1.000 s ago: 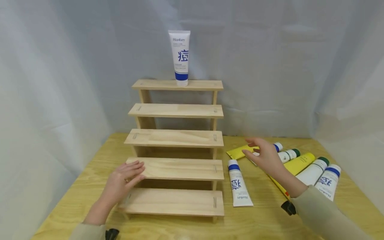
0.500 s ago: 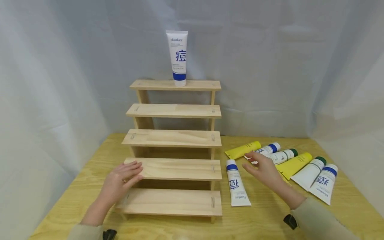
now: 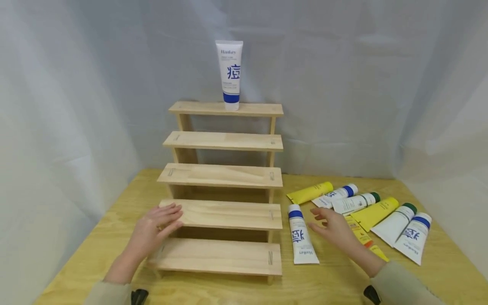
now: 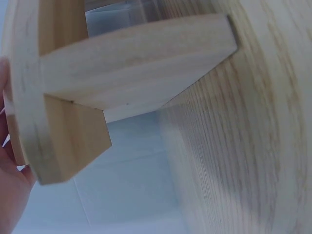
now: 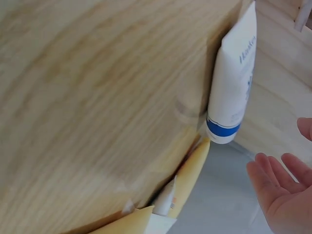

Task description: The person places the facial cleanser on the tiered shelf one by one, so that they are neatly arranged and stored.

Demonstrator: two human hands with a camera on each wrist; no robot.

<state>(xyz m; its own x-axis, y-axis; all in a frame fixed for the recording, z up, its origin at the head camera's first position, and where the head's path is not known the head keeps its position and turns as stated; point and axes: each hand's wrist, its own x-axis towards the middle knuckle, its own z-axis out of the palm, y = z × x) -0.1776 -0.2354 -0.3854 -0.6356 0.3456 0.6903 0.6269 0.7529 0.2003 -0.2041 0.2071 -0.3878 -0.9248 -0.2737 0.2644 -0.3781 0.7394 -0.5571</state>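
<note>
My left hand point(image 3: 154, 226) rests on the left end of the second-lowest shelf of a wooden stepped display stand point(image 3: 223, 215), fingers on top and thumb by the front edge. The left wrist view catches only part of that hand point(image 4: 12, 195) beside the stand's boards. My right hand point(image 3: 335, 231) hovers with loosely bent fingers, holding nothing, just right of a white squeeze tube with a blue band point(image 3: 303, 237). That tube lies on the table, cap end away from me; the right wrist view shows it apart from the fingers. A matching tube point(image 3: 230, 74) stands cap-down on the top shelf.
Right of my right hand lie several more tubes: yellow tubes point(image 3: 310, 192) point(image 3: 375, 213), green-capped white tubes point(image 3: 396, 223) and blue-banded ones point(image 3: 413, 238). A yellow-orange tube point(image 3: 358, 233) is partly behind my forearm. Pale curtains point(image 3: 343, 106) enclose the wooden table point(image 3: 95, 254).
My right hand has moved down towards me from above the far tubes to beside the near white tube, uncovering the tubes behind. My left hand stays on the shelf.
</note>
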